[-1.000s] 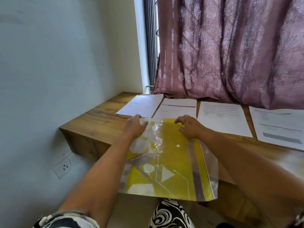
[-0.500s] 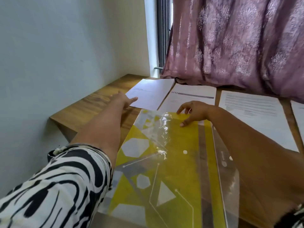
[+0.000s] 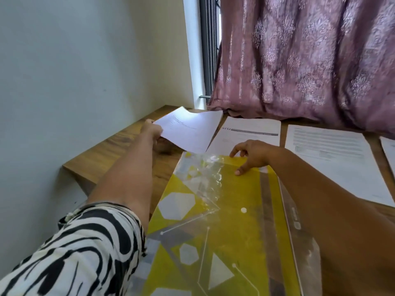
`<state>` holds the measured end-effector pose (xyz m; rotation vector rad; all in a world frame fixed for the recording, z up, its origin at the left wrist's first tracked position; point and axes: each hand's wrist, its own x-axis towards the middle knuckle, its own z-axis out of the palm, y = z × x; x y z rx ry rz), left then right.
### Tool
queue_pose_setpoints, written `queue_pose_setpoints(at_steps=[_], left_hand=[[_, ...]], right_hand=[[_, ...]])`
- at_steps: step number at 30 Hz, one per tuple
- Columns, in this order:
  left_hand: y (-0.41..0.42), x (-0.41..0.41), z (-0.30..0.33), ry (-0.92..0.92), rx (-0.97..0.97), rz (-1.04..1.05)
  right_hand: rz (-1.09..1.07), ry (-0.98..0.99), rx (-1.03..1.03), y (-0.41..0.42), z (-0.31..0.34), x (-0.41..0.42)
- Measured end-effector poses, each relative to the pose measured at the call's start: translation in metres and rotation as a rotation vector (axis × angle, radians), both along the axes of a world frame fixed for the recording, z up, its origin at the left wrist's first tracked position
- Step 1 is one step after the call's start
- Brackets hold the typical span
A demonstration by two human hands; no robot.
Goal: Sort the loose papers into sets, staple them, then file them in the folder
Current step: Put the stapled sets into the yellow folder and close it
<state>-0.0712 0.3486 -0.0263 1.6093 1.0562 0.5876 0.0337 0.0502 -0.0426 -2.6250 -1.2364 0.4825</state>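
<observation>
L hand [image 3: 152,130] grips paper set [image 3: 189,130], corner lifted off bench [image 3: 111,150]. R hand [image 3: 251,155] fingers spread, pressing yellow folder [image 3: 233,221] below it.

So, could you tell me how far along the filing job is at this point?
Done: papers lie sorted into sets on the desk. In hand: the left hand lifts the leftmost set, while the right hand rests on the yellow folder. Left: filing every set; staples aren't visible.

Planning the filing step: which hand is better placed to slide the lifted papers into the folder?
Left. The left hand already grips the papers; the right hand rests at the folder mouth.
</observation>
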Motion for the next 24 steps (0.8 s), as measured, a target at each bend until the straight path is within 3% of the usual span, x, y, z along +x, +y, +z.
queue_pose_setpoints(at_steps=[4, 10, 12, 15, 17, 19, 22, 24], left_hand=[[-0.011, -0.016, 0.03, -0.226, 0.212, 0.15], [-0.038, -0.066, 0.083, -0.585, 0.129, 0.225], [-0.053, -0.084, 0.092, -0.609, 0.127, 0.226], [-0.09, -0.114, 0.088, -0.601, 0.066, 0.137], [-0.123, -0.135, 0.075, -0.662, -0.008, 0.043], [-0.162, -0.155, 0.057, -0.733, -0.087, -0.047], [-0.219, -0.183, 0.03, -0.807, -0.252, -0.135], [-0.242, -0.2, 0.015, -0.732, -0.317, -0.328]], right_hand=[[-0.01, -0.051, 0.02, -0.004, 0.002, -0.012], [-0.081, -0.03, 0.419, 0.002, 0.037, -0.052], [-0.137, 0.215, 0.629, 0.009, 0.056, -0.069], [-0.282, 0.859, 0.982, 0.005, 0.085, -0.1], [-0.325, 1.068, 1.065, -0.008, 0.098, -0.116], [-0.387, 1.125, 1.078, -0.028, 0.104, -0.134], [-0.578, 1.034, 1.006, -0.064, 0.088, -0.153], [-0.663, 1.017, 1.006, -0.092, 0.07, -0.154]])
